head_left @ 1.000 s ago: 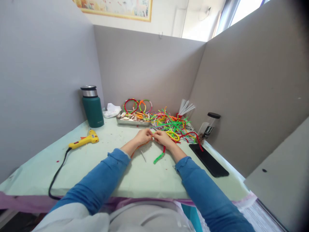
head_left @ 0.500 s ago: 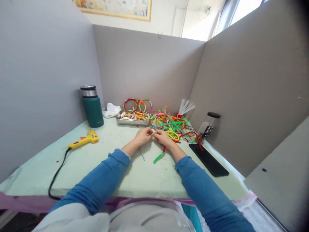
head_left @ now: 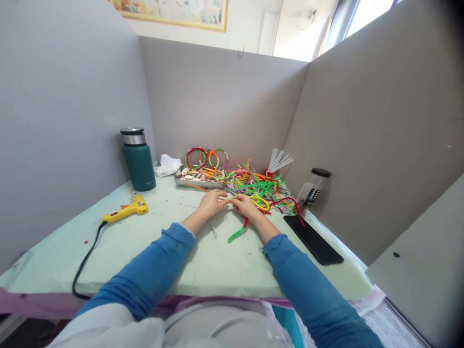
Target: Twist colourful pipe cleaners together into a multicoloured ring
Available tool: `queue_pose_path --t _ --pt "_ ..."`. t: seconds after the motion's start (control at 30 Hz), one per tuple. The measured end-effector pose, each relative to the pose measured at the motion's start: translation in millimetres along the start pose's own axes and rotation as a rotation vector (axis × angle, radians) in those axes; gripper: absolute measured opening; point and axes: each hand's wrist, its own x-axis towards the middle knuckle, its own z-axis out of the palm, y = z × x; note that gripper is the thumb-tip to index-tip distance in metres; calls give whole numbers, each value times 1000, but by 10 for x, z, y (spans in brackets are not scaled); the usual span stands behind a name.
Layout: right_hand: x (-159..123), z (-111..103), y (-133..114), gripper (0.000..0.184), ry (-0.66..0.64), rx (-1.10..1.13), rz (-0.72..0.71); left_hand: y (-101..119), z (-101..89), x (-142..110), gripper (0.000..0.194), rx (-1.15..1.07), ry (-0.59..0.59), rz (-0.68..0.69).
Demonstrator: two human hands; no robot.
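My left hand and my right hand meet over the middle of the table, fingertips pinched close together. From my left hand an orange pipe cleaner sticks out toward the metal tray. Below my right hand hangs a band wound with red and green pipe cleaner, its green end pointing left. Under my left wrist a thin silvery tip shows; I cannot tell what it belongs to. The exact spot where the fingers join is mostly covered.
A metal tray of shells, wound rings and a heap of colourful pipe cleaners fill the back. A yellow glue gun and green bottle stand left; a black phone and clear bottle are right.
The orange pipe cleaner's loose end has swung from below my left hand to its far left side. The green end under my right hand has shifted slightly left and up.
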Motion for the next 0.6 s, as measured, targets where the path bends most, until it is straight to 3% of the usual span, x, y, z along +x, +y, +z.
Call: queue_pose_path --t 0.27,0.33,0.47,0.6 --pt "-44 -1 -34 25 -17 -163 -51 74 -40 2 22 28 -89 -37" --pt "-74 -13 -88 27 35 -339 -166 65 -31 6 21 73 -96 -30" --pt "-80 -68 -270 30 329 -592 -360 21 10 10 20 114 -126 31" --pt "-184 -147 -629 21 346 -568 -581 -7 40 3 21 97 -151 42"
